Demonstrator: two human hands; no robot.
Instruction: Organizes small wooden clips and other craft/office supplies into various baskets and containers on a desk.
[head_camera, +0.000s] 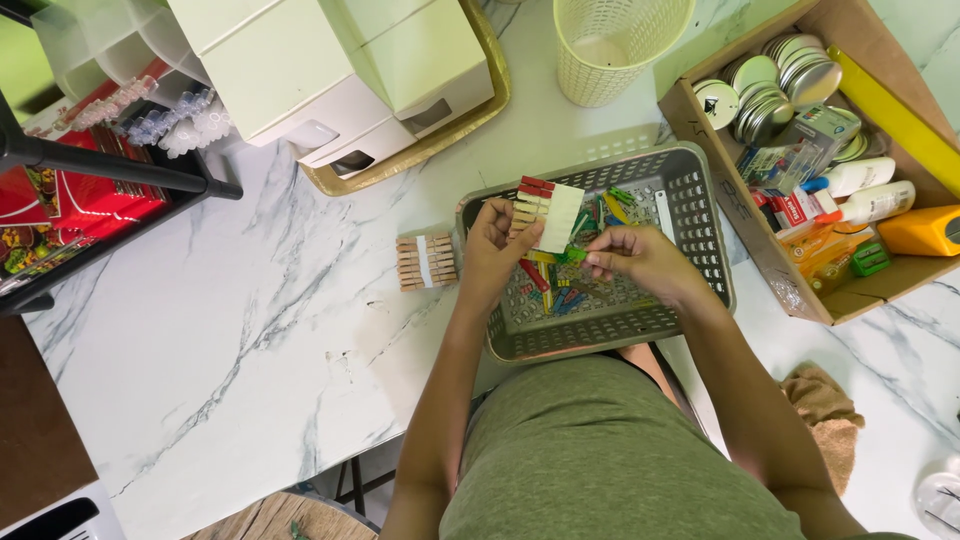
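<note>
My left hand (492, 250) holds a white card (556, 214) with red and natural wooden clothespins clipped along its left edge, above a grey perforated basket (700, 210). My right hand (640, 262) pinches a small green clothespin (574, 255) just beside the card's lower corner. Inside the basket lie several loose coloured clothespins (556, 290) in red, blue, yellow and green. On the marble table (250, 330), left of the basket, rests a finished card of natural wooden clothespins (426, 262).
A cardboard box (745, 215) at right holds round tin lids, bottles, a yellow container and small packs. A pale mesh wastebasket (612, 50) stands behind the basket. A white machine on a gold tray (480, 100) sits at top. A brown cloth (826, 410) lies at lower right.
</note>
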